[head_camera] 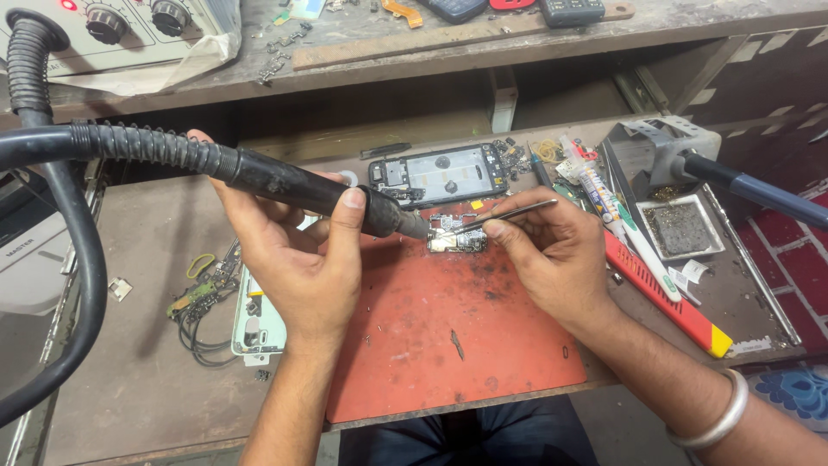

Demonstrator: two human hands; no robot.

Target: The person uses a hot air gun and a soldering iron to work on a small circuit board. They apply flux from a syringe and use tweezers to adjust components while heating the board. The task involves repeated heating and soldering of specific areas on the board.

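Observation:
My left hand (293, 250) grips a black hot-air tool handle (293, 185) with a ribbed black hose (103, 142); its metal nozzle points at a small circuit board (455, 240). That board lies at the far edge of a red mat (448, 336). My right hand (543, 250) pinches thin metal tweezers (509, 213), whose tips touch the board from the right. A silver bangle (720, 414) sits on my right wrist.
A phone frame (440, 173) lies behind the mat. A white phone shell (254, 324) and loose wires (203, 298) are at left. A soldering iron stand (664, 151), sponge tray (681, 229), red-yellow tool (668, 298) and tubes are at right. A control unit (112, 30) sits on the shelf.

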